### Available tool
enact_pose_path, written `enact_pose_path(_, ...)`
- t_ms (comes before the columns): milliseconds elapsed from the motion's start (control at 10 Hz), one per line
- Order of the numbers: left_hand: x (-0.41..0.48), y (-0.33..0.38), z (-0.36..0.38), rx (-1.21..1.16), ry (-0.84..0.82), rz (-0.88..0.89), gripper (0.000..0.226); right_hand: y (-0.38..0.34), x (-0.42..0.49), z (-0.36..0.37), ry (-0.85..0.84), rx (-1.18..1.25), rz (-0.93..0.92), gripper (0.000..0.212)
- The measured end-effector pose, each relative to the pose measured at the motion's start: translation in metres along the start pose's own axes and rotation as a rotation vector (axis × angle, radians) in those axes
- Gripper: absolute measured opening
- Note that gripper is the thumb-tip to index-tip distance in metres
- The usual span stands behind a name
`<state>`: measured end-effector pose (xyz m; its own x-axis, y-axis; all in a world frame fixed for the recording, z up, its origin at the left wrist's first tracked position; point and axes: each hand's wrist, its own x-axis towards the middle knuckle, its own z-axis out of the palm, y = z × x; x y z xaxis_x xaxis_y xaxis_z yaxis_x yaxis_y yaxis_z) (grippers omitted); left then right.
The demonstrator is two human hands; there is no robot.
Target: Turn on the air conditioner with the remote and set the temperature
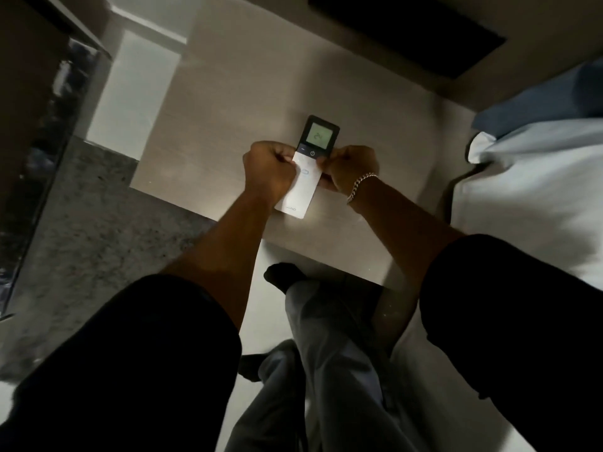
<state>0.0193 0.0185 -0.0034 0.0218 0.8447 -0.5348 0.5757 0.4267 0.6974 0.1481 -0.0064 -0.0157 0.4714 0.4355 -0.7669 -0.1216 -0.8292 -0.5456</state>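
Observation:
A slim white remote [301, 185] with a dark top and a lit green display [318, 137] showing a number lies over a pale table top [228, 125]. My left hand [269, 174] grips its left edge with curled fingers, the thumb resting on the white face. My right hand [347, 168], with a chain bracelet at the wrist, grips its right edge, the thumb near the buttons below the power key. The air conditioner is out of sight.
The pale table's front edge [202, 214] runs just below my hands. A bed with white and blue bedding [538, 177] lies at the right. A dark framed panel [424, 31] sits at the top. At the left are a speckled floor [98, 223] and dark furniture [39, 125].

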Motion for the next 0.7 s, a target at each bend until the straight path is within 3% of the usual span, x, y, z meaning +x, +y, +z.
enact_pose_path(200,0.005,-0.006,0.016,0.093,-0.009,0.113,0.029,0.010,0.021,0.007,0.104,-0.002,0.011,0.024)
enact_pose_path(300,0.002,-0.004,0.011,0.104,-0.042,0.152,0.028,0.009,0.023,0.009,0.138,-0.087,0.010,0.029)
enact_pose_path(400,-0.010,0.002,-0.007,0.093,-0.079,0.123,0.027,0.000,0.008,0.009,0.170,-0.331,-0.031,0.031)
enact_pose_path(500,-0.022,0.012,-0.032,0.077,-0.041,0.097,0.022,-0.014,-0.014,0.008,0.151,-0.382,-0.072,0.034)
enact_pose_path(600,-0.043,0.030,-0.095,0.055,0.087,0.117,0.032,-0.059,-0.071,0.021,0.126,-0.514,-0.411,0.037)
enact_pose_path(700,-0.069,0.043,-0.146,0.130,0.202,0.140,0.042,-0.090,-0.127,0.038,-0.030,-0.577,-0.671,0.041)
